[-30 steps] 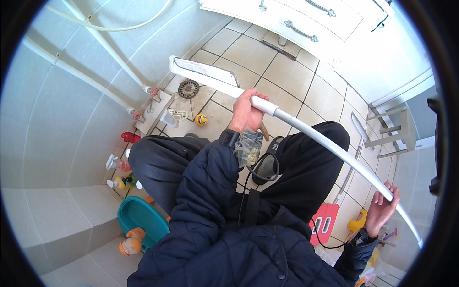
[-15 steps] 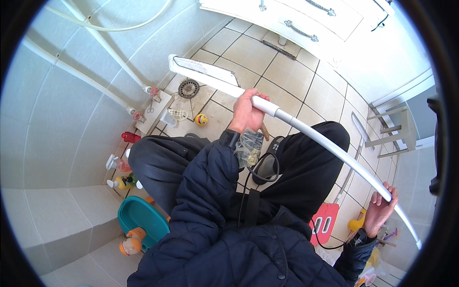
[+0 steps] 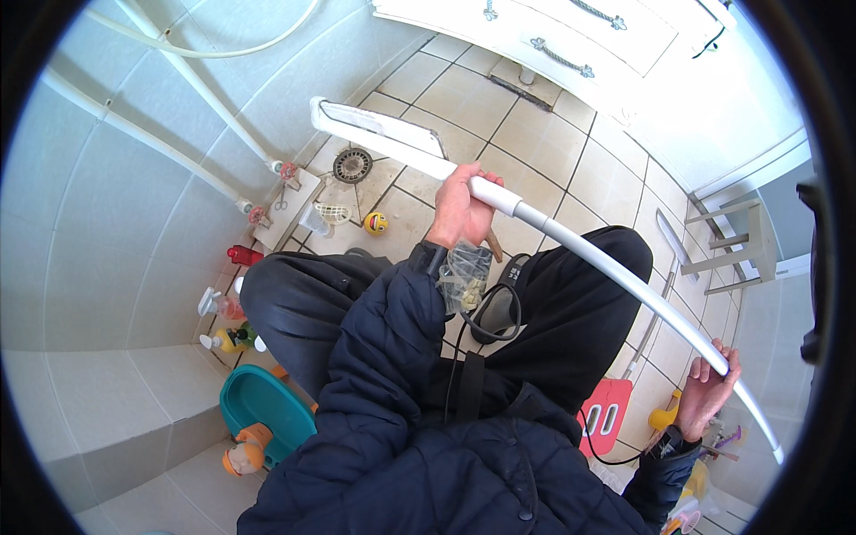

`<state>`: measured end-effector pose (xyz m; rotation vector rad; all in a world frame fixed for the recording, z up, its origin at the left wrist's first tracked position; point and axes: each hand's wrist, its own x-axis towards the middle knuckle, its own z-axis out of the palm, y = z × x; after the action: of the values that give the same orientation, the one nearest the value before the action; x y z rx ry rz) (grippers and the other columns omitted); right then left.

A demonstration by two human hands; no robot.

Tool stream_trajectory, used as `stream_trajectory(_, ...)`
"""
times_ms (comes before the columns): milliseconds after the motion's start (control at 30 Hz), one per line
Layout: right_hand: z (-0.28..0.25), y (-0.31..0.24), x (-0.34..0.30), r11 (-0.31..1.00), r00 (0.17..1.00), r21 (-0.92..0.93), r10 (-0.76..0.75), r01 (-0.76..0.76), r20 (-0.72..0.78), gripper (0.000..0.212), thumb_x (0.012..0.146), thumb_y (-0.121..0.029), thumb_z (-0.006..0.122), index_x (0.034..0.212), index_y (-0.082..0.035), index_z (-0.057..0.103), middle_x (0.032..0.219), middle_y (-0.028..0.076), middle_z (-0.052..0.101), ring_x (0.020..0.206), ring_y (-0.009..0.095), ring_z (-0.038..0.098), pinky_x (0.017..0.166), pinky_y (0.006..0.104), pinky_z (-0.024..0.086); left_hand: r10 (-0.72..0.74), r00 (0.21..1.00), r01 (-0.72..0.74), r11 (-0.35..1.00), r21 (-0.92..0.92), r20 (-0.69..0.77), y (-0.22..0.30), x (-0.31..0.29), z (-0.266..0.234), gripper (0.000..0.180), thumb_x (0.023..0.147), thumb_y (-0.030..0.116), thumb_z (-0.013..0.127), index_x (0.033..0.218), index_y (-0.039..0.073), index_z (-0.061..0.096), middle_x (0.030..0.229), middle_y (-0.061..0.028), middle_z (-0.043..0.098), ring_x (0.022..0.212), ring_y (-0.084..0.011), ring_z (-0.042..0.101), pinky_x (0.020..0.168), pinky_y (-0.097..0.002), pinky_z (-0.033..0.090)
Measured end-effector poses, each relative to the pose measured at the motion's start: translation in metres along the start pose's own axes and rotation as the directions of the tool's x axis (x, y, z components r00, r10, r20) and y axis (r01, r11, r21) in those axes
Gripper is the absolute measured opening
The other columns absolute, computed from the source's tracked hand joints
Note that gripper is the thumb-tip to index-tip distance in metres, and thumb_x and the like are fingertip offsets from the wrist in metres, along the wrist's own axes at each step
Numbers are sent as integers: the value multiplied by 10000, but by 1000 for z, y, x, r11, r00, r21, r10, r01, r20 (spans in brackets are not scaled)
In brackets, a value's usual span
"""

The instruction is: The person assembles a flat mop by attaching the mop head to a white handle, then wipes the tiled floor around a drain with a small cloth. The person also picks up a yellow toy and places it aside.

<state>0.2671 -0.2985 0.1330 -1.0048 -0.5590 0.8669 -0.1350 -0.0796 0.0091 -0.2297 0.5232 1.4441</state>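
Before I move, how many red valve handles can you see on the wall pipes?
2: one red handle at the bottom of the upper pipe, the other red handle at the bottom of the lower pipe. Others may be hidden.

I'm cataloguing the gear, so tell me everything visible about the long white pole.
The long white pole looks smooth, like plastic or coated metal. A thicker sleeve meets a greyish band; its upper-left end joins a flat, elongated white head. It slants from upper left to lower right above the tiled floor, passing the right knee; contact there is unclear. Its bend may be lens distortion. The left hand grips it near the sleeve; the right hand holds it toward the lower-right end.
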Motion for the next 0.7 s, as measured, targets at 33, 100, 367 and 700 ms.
stream_trajectory(33, 0, 0, 0, 1000, 1000, -14, -4, 4, -9, 231, 1040, -250, 530, 921, -57, 484, 892, 64, 495, 532, 89, 350, 502, 240, 360, 3, 1000, -3, 1000, 1, 0, 0, -1, 1, 146, 964, 51, 568, 1052, 13, 458, 897, -136, 544, 813, -270, 582, 847, -450, 527)
stream_trajectory(100, -1, 0, 0, 1000, 1000, -4, 0, 0, -10, 231, 1039, -252, 532, 921, -58, 485, 893, 63, 495, 531, 88, 349, 503, 240, 360, 7, 1000, -7, 1000, 4, 4, 0, -2, 2, 144, 964, 49, 566, 1051, 11, 457, 897, -136, 543, 815, -268, 581, 847, -449, 527)
stream_trajectory(367, -3, 2, 1, 1000, 1000, 6, 3, -3, -14, 239, 1042, -259, 528, 923, -57, 486, 896, 58, 493, 534, 85, 343, 504, 242, 354, 26, 1000, -26, 1000, 15, 17, 2, -6, 6, 137, 969, 51, 559, 1052, 10, 457, 887, -131, 544, 811, -262, 575, 855, -447, 524)
stream_trajectory(700, -6, 5, 1, 999, 999, 22, 27, -27, 23, 232, 1045, -252, 515, 922, -60, 476, 884, 56, 475, 536, 84, 341, 503, 241, 344, 9, 1000, -9, 1000, 4, 13, 2, -4, 4, 126, 975, 51, 558, 1044, 7, 462, 890, -122, 537, 809, -250, 569, 849, -432, 525)
